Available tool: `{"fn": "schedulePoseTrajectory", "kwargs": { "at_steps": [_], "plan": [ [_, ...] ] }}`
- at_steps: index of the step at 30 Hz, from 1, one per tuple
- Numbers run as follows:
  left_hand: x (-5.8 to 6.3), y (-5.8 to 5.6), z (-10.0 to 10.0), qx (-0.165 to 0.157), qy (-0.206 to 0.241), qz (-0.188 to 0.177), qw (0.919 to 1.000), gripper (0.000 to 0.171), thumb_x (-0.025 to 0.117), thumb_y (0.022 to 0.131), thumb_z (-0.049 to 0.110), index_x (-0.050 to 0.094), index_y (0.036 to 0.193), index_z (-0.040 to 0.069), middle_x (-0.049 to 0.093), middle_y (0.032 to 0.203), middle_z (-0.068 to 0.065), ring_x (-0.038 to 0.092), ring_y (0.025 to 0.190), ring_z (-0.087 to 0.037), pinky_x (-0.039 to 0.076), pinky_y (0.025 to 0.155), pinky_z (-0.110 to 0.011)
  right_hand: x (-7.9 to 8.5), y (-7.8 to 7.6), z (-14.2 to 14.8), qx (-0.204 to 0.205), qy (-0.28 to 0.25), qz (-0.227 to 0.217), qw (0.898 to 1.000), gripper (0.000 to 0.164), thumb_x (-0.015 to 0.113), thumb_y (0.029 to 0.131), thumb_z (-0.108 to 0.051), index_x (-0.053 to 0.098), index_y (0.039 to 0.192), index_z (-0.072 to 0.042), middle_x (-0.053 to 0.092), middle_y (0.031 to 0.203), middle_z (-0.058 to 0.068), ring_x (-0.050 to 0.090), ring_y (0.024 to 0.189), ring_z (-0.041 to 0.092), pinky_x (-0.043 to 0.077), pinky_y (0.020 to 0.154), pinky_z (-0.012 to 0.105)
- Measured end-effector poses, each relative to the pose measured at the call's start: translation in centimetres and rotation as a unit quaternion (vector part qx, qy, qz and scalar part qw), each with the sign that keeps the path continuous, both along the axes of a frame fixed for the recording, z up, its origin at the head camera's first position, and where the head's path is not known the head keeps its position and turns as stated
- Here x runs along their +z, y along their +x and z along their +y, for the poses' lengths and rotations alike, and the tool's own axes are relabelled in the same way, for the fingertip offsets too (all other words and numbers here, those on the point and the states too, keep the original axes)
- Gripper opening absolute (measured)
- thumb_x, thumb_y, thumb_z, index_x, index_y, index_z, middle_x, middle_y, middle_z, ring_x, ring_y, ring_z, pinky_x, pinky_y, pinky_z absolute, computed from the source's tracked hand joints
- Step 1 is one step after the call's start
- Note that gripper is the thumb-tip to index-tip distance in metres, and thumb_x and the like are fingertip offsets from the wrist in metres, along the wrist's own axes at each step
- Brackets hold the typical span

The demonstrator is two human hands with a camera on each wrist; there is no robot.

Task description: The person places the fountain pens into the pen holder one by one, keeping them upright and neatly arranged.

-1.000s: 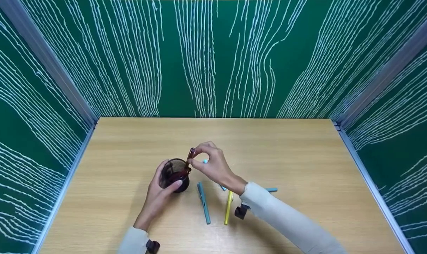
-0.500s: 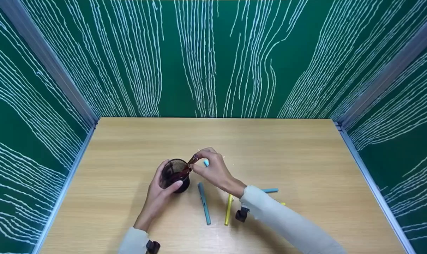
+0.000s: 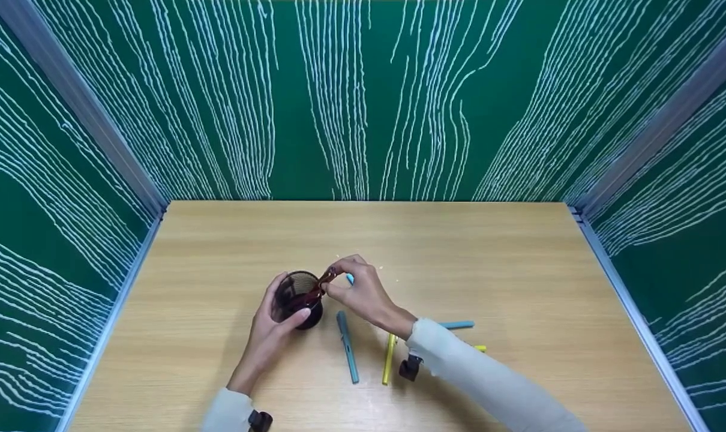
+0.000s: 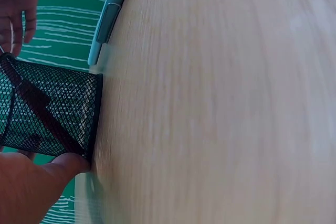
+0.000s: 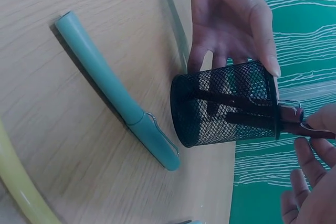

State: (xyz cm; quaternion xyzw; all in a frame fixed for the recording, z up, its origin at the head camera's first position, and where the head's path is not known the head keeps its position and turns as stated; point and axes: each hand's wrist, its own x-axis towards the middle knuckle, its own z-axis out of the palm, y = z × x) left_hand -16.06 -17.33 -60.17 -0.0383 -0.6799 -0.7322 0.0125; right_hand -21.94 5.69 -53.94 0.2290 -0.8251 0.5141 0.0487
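Green line-patterned walls enclose your wooden worktop (image 3: 489,270). Your left hand (image 3: 266,336) grips the black mesh pen cup (image 3: 297,298), standing left of a teal pen (image 3: 347,346). Your right hand (image 3: 363,294) fingers pinch a dark red pen (image 3: 322,283) leaning in the cup.

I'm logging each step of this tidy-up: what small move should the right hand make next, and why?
Probably let go: the right hand pinches the top of the dark red pen, whose lower part already sits inside the mesh cup that the left hand steadies.
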Motion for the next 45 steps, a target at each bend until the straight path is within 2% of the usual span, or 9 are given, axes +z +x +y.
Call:
{"fn": "schedulePoseTrajectory", "kwargs": {
  "at_steps": [12,18,26,33,40,45],
  "plan": [
    [0.0,0.0,0.0,0.003,-0.009,0.0,1.0,0.092,0.086,0.095,0.007,0.036,0.172,0.016,0.047,0.169,-0.014,0.043,0.158,-0.031,0.03,0.132,-0.048,-0.7,0.1,1.4,-0.001,-0.005,-0.005,1.0,0.009,0.084,0.095,-0.012,0.082,0.104,-0.01,0.077,0.106,-0.005,0.063,0.113,0.02,0.051,0.105,0.051],
    [-0.2,-0.1,0.1,-0.004,-0.001,0.003,1.0,0.092,0.085,0.096,0.006,0.034,0.172,0.012,0.047,0.169,-0.016,0.041,0.159,-0.034,0.03,0.132,-0.047,-1.2,0.5,3.3,-0.006,-0.004,-0.011,1.0,0.009,0.083,0.096,-0.01,0.081,0.102,-0.016,0.074,0.105,-0.006,0.062,0.113,0.021,0.051,0.106,0.059],
    [0.0,0.2,0.0,0.006,-0.013,0.001,0.9999,0.092,0.086,0.095,0.006,0.036,0.172,0.015,0.046,0.17,-0.013,0.043,0.158,-0.033,0.032,0.131,-0.044,-1.5,1.4,5.8,-0.012,0.018,-0.021,1.0,0.007,0.084,0.097,-0.009,0.081,0.103,-0.013,0.074,0.106,-0.005,0.061,0.114,0.022,0.05,0.107,0.051],
    [0.2,0.2,0.1,0.008,-0.016,-0.011,0.9998,0.092,0.087,0.095,0.008,0.037,0.172,0.019,0.046,0.17,-0.011,0.043,0.158,-0.03,0.033,0.131,-0.041,-1.6,2.0,8.4,-0.028,0.02,-0.029,0.999,0.008,0.083,0.097,-0.008,0.081,0.103,-0.011,0.073,0.107,-0.004,0.061,0.116,0.024,0.05,0.109,0.059],
    [0.1,0.2,0.2,0.006,-0.013,-0.009,0.9999,0.091,0.085,0.096,0.007,0.035,0.172,0.015,0.046,0.17,-0.014,0.042,0.158,-0.033,0.032,0.132,-0.044,-2.0,2.4,10.4,-0.055,0.027,-0.034,0.998,0.01,0.084,0.097,-0.011,0.08,0.102,-0.018,0.073,0.106,-0.007,0.062,0.113,0.022,0.051,0.108,0.061],
    [0.1,0.3,0.3,0.007,-0.005,-0.006,0.9999,0.089,0.083,0.097,0.004,0.035,0.172,0.013,0.048,0.168,-0.017,0.042,0.157,-0.035,0.036,0.129,-0.036,-2.6,2.9,11.5,-0.063,0.018,-0.051,0.997,0.007,0.083,0.098,-0.014,0.081,0.104,-0.018,0.072,0.108,-0.008,0.061,0.115,0.021,0.049,0.11,0.063]
  ]
}}
